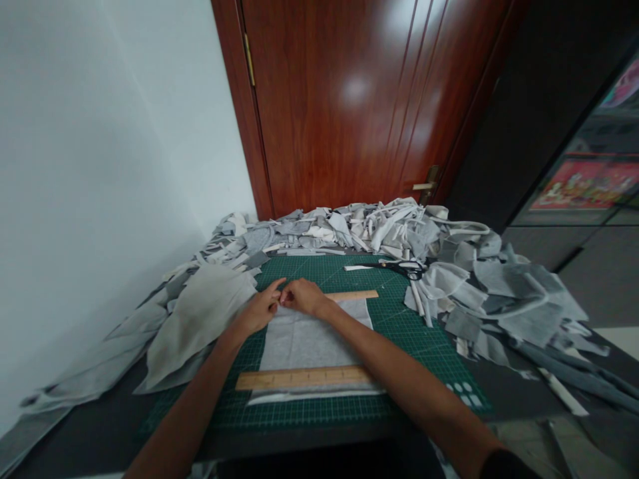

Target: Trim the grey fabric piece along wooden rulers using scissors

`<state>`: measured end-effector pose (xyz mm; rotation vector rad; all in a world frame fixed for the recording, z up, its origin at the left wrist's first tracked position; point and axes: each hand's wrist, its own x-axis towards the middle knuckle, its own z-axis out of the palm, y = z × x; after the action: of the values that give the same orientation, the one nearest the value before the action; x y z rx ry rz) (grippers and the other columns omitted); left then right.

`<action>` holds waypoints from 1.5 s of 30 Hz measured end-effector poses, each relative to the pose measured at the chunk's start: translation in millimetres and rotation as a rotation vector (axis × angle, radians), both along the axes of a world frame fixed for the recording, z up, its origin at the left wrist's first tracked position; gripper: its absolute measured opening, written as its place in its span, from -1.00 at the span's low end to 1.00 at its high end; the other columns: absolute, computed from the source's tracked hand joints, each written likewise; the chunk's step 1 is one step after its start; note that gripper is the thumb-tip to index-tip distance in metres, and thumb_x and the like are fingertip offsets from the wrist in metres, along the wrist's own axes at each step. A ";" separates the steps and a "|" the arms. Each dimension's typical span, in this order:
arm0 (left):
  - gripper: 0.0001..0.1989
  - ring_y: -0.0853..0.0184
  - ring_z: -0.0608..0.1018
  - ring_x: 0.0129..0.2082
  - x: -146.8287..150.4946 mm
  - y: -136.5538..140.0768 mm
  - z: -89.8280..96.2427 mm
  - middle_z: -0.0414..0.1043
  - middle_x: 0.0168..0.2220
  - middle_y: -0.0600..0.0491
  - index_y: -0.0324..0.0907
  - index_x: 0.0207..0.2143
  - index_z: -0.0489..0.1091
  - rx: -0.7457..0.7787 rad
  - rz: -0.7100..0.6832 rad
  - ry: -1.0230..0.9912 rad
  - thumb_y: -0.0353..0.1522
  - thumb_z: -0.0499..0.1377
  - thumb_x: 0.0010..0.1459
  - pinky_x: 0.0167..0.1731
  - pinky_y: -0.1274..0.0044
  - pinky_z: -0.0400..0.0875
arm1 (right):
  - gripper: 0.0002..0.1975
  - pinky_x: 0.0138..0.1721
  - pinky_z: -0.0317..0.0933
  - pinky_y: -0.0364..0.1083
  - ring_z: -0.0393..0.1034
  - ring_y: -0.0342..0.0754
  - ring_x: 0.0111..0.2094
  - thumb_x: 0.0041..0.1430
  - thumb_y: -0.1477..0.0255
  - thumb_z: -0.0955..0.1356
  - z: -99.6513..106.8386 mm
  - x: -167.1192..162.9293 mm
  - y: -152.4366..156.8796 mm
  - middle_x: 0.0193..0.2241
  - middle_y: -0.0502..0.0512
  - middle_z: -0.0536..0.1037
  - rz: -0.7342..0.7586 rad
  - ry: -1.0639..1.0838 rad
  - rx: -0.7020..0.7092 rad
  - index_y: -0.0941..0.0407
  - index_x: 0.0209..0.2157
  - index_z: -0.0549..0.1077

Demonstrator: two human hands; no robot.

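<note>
A piece of grey cloth (304,342) lies on a green cutting mat (394,346). At its far left corner my two hands are close together. My right hand (303,296) is closed, its fingertips pinched at the cloth's edge. My left hand (262,309) has the index finger stretched out toward the right hand, while its other fingers curl in; what they hold, if anything, is hidden. One wooden ruler (304,378) lies across the cloth's near part. A second wooden ruler (357,295) lies along the far edge, partly behind my right hand.
Black-handled scissors (407,268) lie at the mat's far right. Heaped grey scraps (344,229) line the back of the table, with more fabric pieces (519,299) on the right. Larger cloth pieces (192,319) lie on the left, beside a white wall (124,133). A wooden door (339,100) stands behind.
</note>
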<state>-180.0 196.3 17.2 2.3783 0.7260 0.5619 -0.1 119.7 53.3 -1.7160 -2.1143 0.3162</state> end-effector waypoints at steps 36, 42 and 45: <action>-0.56 0.16 0.60 0.11 2.1 10.2 -1.3 0.60 0.07 -0.06 -0.18 0.02 0.56 0.135 -0.055 0.036 -0.33 -0.01 0.24 0.19 0.34 0.39 | -0.85 -0.30 0.21 -0.22 0.52 -0.13 -0.34 0.13 0.53 0.43 -6.2 104.6 -43.6 -0.32 0.10 0.69 -0.004 0.071 -0.039 0.18 -0.27 0.67; -0.57 0.15 0.61 0.05 3.0 14.2 1.3 0.61 0.03 -0.11 -0.20 -0.01 0.56 0.163 -0.093 0.041 -0.27 -0.03 0.30 0.12 0.36 0.44 | -0.88 -0.30 0.22 -0.23 0.51 -0.15 -0.36 0.11 0.54 0.44 -10.4 105.0 -39.2 -0.35 0.08 0.69 0.016 0.121 -0.031 0.17 -0.30 0.67; -0.63 0.15 0.60 -0.03 1.2 15.7 2.8 0.62 -0.08 -0.11 -0.19 -0.09 0.58 0.240 -0.068 0.039 -0.28 0.02 0.28 0.08 0.34 0.45 | -0.88 -0.31 0.21 -0.23 0.49 -0.16 -0.38 0.12 0.54 0.44 -10.4 102.9 -36.7 -0.37 0.07 0.68 0.032 0.137 -0.035 0.18 -0.30 0.67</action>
<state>-178.8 212.0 20.0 2.6308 0.6205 0.6047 102.9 83.0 43.0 -1.6319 -2.0502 0.4690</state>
